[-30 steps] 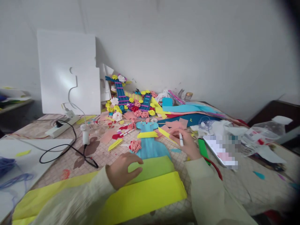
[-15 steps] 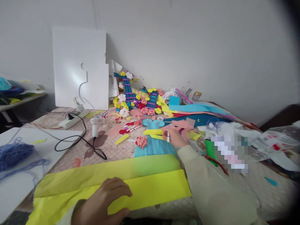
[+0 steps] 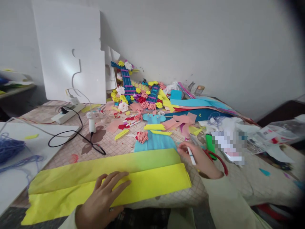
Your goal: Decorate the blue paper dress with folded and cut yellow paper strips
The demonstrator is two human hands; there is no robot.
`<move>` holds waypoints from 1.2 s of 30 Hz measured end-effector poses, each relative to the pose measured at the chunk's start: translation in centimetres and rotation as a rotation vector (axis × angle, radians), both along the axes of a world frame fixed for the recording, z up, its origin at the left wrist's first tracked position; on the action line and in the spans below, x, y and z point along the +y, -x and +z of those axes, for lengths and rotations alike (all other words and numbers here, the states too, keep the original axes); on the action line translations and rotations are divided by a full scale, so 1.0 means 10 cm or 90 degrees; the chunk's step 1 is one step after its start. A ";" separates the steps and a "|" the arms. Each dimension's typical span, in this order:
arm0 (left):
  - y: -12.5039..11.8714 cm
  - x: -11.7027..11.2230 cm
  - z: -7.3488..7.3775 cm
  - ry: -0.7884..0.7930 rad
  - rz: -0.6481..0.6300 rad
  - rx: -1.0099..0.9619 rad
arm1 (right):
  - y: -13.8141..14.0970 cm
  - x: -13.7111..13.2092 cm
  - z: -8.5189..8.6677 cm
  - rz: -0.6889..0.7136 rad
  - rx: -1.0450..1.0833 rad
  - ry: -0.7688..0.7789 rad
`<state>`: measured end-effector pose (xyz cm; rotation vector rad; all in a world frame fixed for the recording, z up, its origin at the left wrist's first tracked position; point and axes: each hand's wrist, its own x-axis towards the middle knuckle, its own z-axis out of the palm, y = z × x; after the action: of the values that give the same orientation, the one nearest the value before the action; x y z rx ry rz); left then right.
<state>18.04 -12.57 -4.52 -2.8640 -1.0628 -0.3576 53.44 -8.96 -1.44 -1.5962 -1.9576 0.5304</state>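
My left hand (image 3: 101,198) lies flat with fingers spread on the long yellow paper strip (image 3: 147,186) at the table's front edge. A yellow-green strip (image 3: 105,167) lies just behind it. My right hand (image 3: 199,157) is closed around a white marker (image 3: 191,156) beside the right end of the strips. Just beyond stands a blue paper dress cut-out (image 3: 153,140) with yellow bands and a pink paper flower (image 3: 142,136).
A hot glue gun (image 3: 91,121) and its black cord (image 3: 71,135) lie left of centre, near a white power strip (image 3: 68,113). Paper flowers and blue ladders (image 3: 133,95) pile against the wall. White foam boards (image 3: 69,54) lean behind. Blue yarn (image 3: 9,148) sits left; green-handled scissors (image 3: 211,144) right.
My right hand has pulled back from the dress's waist to the right end of the strips, still holding the marker. My left hand has opened out flat on the yellow strip.
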 end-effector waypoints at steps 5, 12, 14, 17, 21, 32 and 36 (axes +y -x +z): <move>0.00 0.01 -0.04 -0.045 0.010 0.017 | 0.00 -0.26 -0.16 -0.046 0.077 0.048; 0.03 0.01 -0.10 -0.076 0.002 0.036 | 0.10 -0.38 -0.37 -0.122 0.162 0.067; 0.01 -0.01 -0.08 -0.091 0.006 0.029 | 0.10 -0.39 -0.41 -0.131 0.192 0.064; -0.01 -0.03 -0.04 -0.121 0.010 0.009 | 0.12 -0.40 -0.42 -0.128 0.248 0.054; -0.01 -0.09 0.03 -0.127 -0.007 -0.029 | 0.15 -0.48 -0.39 -0.133 0.286 0.028; 0.01 -0.20 -0.01 -0.038 -0.104 -0.136 | 0.19 -0.64 -0.33 -0.227 0.317 0.028; -0.02 -0.24 0.09 -0.012 -0.105 -0.134 | 0.15 -0.60 -0.30 -0.182 0.307 0.062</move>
<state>18.19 -14.97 -3.65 -2.9567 -0.8437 -0.6880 51.97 -14.99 -4.43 -1.5902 -1.3440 0.8132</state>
